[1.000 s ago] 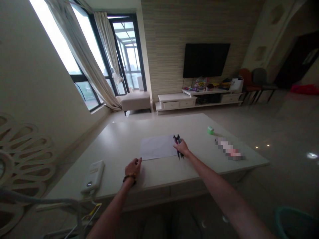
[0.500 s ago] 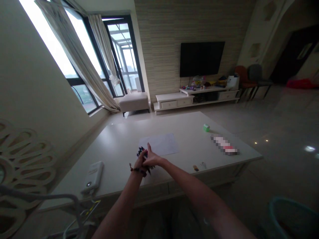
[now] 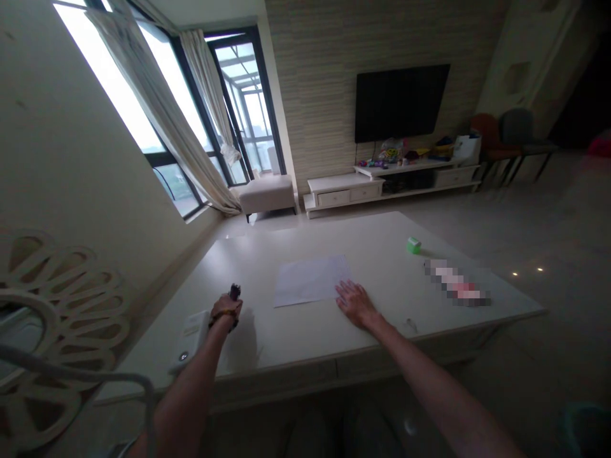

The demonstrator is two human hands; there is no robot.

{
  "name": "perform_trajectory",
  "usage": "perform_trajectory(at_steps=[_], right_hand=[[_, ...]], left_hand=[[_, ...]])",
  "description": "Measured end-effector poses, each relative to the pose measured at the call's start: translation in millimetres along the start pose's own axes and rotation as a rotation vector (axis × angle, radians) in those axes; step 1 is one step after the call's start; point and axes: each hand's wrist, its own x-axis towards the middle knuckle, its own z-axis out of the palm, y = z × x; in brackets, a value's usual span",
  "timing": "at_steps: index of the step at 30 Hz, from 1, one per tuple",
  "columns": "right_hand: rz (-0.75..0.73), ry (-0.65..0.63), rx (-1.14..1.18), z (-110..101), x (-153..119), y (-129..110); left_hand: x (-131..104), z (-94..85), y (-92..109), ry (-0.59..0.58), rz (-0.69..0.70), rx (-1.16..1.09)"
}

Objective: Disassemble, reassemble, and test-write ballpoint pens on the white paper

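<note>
My left hand (image 3: 226,306) is closed round a bundle of dark, slim sticks that look like pens (image 3: 235,292), held above the table's left part; only their bunched dark ends show over the fist. A beaded bracelet circles that wrist. Flat on the table lies a white sheet of paper (image 3: 305,280). My right hand (image 3: 354,303) rests palm down at the sheet's lower right corner, fingers spread and touching the paper, with nothing held.
A white power bank-like box (image 3: 193,340) is beside my left forearm. Toward the right stand a small green box (image 3: 414,245) and a blurred-out pink item (image 3: 456,283). A small clear object (image 3: 410,326) lies near the front edge of the white table (image 3: 305,340).
My hands have come apart. The left has carried the bundle leftward, while the right has let go and moved right onto the paper. The view has shifted slightly.
</note>
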Motion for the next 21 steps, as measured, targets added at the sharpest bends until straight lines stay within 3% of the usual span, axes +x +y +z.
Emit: perform_trajectory(at_steps=[4,7,15,21], right_hand=[[0.027,0.061,0.016,4,3,-2],[0.040,0.129,0.031,6,4,1],[0.067,0.211,0.059,12,6,5],[0.084,0.254,0.041,14,7,7]], left_hand=[[6,20.8,11,-0.029,-0.015,0.294],[9,38.2,19,-0.012,-0.002,0.350],[34,64.2,15,0.174,-0.056,0.438],[43,65.3,12,0.046,-0.101,0.371]])
